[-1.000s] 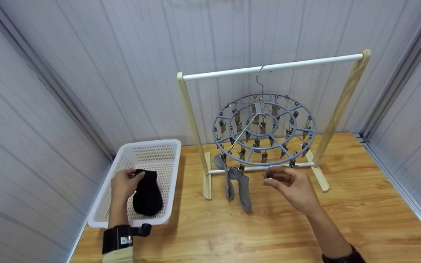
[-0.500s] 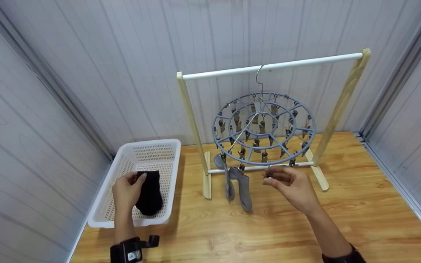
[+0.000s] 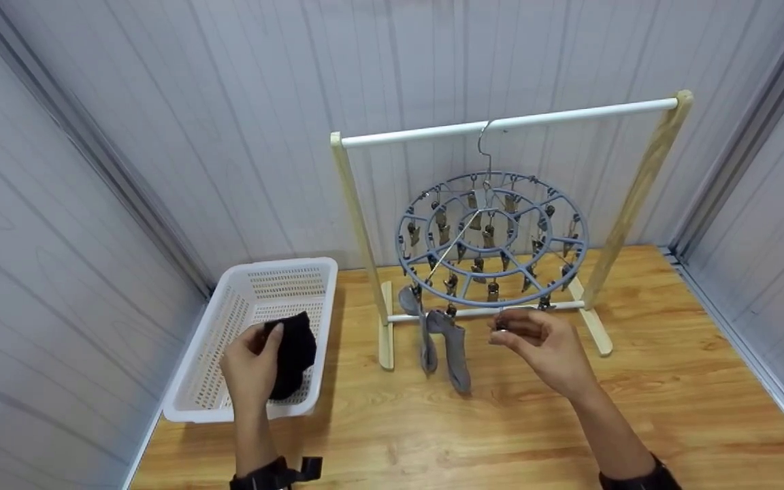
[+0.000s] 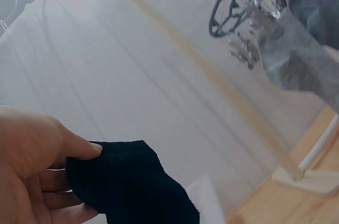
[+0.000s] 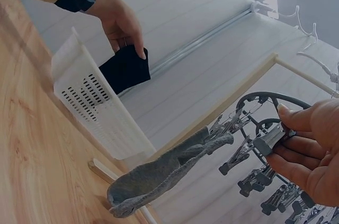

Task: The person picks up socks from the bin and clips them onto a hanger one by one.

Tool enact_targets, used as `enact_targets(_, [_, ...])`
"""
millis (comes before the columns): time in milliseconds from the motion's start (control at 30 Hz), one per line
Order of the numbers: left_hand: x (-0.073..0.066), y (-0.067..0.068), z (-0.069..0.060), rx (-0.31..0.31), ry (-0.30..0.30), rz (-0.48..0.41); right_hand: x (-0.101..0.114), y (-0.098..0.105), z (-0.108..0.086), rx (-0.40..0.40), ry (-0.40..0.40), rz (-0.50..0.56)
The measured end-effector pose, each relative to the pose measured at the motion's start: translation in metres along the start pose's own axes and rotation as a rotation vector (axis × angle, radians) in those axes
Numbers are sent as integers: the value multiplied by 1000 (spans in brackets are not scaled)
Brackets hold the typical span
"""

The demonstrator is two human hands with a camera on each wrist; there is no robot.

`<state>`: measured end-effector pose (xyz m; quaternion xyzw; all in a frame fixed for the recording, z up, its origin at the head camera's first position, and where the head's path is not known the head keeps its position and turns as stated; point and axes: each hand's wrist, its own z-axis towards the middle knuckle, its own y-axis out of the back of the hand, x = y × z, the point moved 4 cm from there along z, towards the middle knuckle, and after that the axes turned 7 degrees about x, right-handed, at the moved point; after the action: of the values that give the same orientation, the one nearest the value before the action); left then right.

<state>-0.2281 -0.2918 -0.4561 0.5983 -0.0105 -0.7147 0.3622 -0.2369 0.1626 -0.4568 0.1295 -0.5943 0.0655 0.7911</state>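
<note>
Over the white basket (image 3: 184, 371), my left hand (image 3: 250, 367) pinches a black sock (image 3: 295, 350) by its top edge; the left wrist view shows the sock (image 4: 143, 181) hanging from thumb and fingers. My right hand (image 3: 545, 347) pinches a metal clip (image 5: 269, 138) at the front rim of the round blue hanger (image 3: 463, 301). No cloth shows in that clip. Left of this hand, two grey socks (image 3: 456, 357) hang from clips on the hanger's front left.
The hanger hooks over the white bar (image 3: 412, 135) of a wooden-legged rack (image 3: 354, 224). Several more clips (image 3: 488, 237) dangle from its rings. Pale panel walls (image 3: 263, 136) surround the wood-grain tabletop (image 3: 433, 442).
My left hand has moved a little right and toward the viewer with the black sock, which has tilted and folded. The right hand stays at its clip.
</note>
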Motion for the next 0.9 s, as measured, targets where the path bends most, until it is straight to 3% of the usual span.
enact_targets(333, [-30,-8,-24,18,-43,-128,0,-1,2,-5,7,-6])
enact_targets(567, [-49,-18,-39,82,-71,-283,2,0,2,-14,2,-4])
enact_targets(900, [-65,-39,-52,170,-82,-263,6,2,1,-11,12,13])
